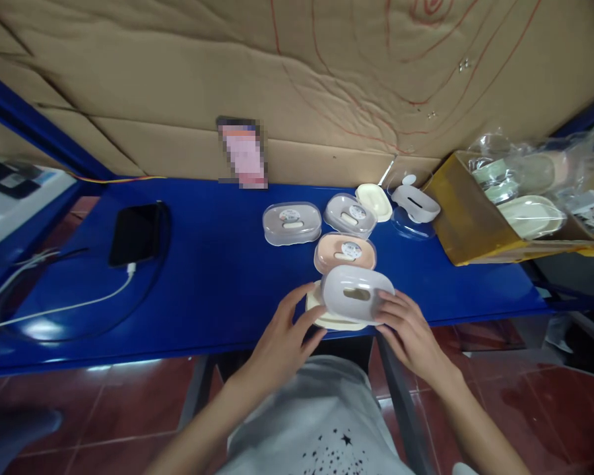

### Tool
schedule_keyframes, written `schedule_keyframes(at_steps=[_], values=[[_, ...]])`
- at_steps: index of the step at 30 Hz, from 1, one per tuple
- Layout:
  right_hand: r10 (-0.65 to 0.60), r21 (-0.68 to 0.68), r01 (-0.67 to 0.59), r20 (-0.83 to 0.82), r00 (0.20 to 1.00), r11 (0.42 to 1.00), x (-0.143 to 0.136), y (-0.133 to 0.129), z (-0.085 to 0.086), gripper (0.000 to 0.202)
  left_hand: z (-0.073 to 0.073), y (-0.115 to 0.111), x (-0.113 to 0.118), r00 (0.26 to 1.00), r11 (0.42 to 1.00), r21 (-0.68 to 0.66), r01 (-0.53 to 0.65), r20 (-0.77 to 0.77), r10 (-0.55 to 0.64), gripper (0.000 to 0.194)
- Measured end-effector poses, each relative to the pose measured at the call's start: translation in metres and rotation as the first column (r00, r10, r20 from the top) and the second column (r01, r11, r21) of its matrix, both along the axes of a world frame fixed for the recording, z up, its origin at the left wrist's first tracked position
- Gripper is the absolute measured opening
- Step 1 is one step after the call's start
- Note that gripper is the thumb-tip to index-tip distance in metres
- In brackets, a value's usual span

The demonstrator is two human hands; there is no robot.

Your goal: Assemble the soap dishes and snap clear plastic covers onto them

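A pale grey soap dish (334,290) with an oval slot is tilted above the table's front edge, its right end gripped between the fingers and thumb of my right hand (413,333). Partly hidden under it is a cream soap dish (339,323). My left hand (284,336) is beside the left ends of both dishes, fingers spread apart; whether its fingertips touch them I cannot tell. Just behind lies a peach soap dish (327,254) with a clear cover and a round sticker.
Two grey covered soap dishes (292,224), a cream piece (375,202) and another grey dish (418,203) stand behind. An open cardboard box (455,218) of wrapped dishes is at right. A black phone (134,234) with a cable lies left; a blurred-out device leans on the cardboard wall.
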State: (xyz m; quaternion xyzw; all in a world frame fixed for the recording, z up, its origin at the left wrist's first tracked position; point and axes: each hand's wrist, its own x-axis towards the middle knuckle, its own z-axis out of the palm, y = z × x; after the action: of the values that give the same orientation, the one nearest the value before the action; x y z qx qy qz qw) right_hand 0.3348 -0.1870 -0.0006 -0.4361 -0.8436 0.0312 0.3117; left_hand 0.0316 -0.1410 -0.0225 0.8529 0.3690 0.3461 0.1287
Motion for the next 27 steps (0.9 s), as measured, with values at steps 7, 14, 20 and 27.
schedule_keyframes(at_steps=[7,14,20,27], values=[[0.086,-0.083,-0.076,0.114,0.99,0.994,-0.026,0.006,-0.01,0.025,-0.002,0.006,-0.006,0.976,0.996,0.022,0.092,-0.2,-0.086,0.04],[-0.056,-0.011,0.059,0.172,0.984,0.998,0.021,0.05,-0.003,0.038,-0.003,0.006,-0.028,0.959,0.998,0.06,0.011,-0.282,0.007,0.04],[-0.549,0.074,0.551,0.266,0.793,0.831,0.101,0.124,-0.009,0.065,0.0,0.002,-0.059,0.958,0.991,0.07,-0.113,-0.257,0.127,0.034],[-0.552,0.061,0.551,0.191,0.812,0.832,0.104,0.086,-0.03,0.056,0.003,-0.021,-0.045,0.965,0.999,0.036,0.017,-0.261,-0.007,0.038]])
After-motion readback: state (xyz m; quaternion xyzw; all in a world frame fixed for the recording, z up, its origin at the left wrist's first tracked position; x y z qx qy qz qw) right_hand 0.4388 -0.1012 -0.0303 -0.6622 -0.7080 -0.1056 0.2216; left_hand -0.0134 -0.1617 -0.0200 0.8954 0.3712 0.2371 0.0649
